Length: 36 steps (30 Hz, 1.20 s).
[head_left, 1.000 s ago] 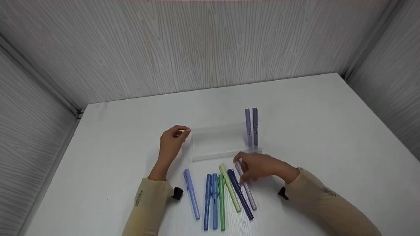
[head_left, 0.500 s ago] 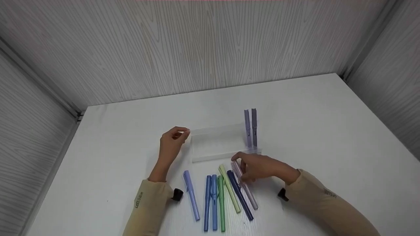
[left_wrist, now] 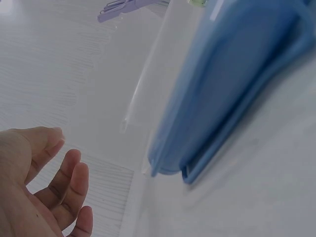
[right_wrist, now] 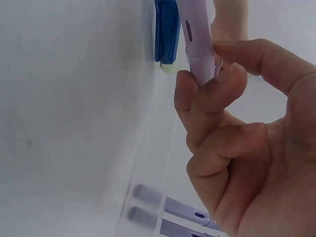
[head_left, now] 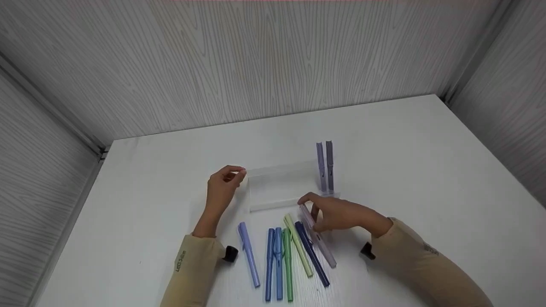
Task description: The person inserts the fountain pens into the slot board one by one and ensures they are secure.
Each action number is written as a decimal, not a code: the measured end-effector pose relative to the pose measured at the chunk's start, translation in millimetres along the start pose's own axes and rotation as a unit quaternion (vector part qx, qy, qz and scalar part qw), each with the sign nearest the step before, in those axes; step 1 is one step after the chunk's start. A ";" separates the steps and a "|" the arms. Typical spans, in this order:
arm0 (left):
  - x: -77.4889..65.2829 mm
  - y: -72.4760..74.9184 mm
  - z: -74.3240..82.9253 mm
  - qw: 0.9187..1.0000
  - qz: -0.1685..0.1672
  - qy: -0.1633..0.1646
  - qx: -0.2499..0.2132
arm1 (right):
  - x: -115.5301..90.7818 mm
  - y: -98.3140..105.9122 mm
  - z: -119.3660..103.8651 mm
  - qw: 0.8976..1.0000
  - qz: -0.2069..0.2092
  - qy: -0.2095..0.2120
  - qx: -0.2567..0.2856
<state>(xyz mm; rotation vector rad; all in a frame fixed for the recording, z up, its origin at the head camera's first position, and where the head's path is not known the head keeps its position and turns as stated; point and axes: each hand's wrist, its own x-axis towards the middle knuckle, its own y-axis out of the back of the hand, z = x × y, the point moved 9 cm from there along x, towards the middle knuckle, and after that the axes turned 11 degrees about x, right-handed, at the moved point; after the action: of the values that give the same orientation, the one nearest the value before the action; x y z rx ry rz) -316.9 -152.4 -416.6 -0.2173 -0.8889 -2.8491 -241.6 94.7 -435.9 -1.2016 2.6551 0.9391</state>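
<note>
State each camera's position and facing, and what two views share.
Head: worn on the head, facing forward and down at the clear tray and loose pens; left hand, right hand and sleeves show.
Left wrist: on that wrist, facing the left hand; a blue pen looms close.
Right wrist: on that wrist, facing the right hand pinching a lilac pen; blurred skin shows behind.
Shared: head and right wrist both show the lilac pen and two purple pens on the tray.
</note>
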 end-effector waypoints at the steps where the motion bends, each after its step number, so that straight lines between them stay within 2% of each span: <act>1: -0.6 0.2 -0.5 1.000 0.000 0.000 -0.001 | -0.2 0.4 -0.8 1.000 -0.003 0.005 0.002; 12: -2.5 4.1 -2.6 1.000 0.003 0.006 0.000 | -1.9 17.1 -12.3 0.999 0.014 0.029 0.035; 20: 0.2 3.2 0.2 1.000 0.004 0.002 -0.003 | -3.0 38.1 -14.2 0.994 0.051 0.030 0.096; 24: 1.7 -0.9 0.6 1.000 0.001 0.002 -0.004 | -4.0 48.7 -14.4 0.988 0.077 0.046 0.123; 30: 2.7 -2.7 -1.2 1.000 -0.002 0.005 -0.008 | -4.2 61.5 -18.1 0.983 0.094 0.087 0.133; 36: 1.7 -0.2 0.2 1.000 0.000 0.003 -0.006 | -2.8 68.0 -16.6 0.981 0.110 0.091 0.134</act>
<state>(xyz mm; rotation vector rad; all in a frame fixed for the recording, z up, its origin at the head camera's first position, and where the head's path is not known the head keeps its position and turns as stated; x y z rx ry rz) -318.6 -152.3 -416.3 -0.2096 -0.8718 -2.8543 -284.7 121.5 -387.5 -0.9940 2.9845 0.4876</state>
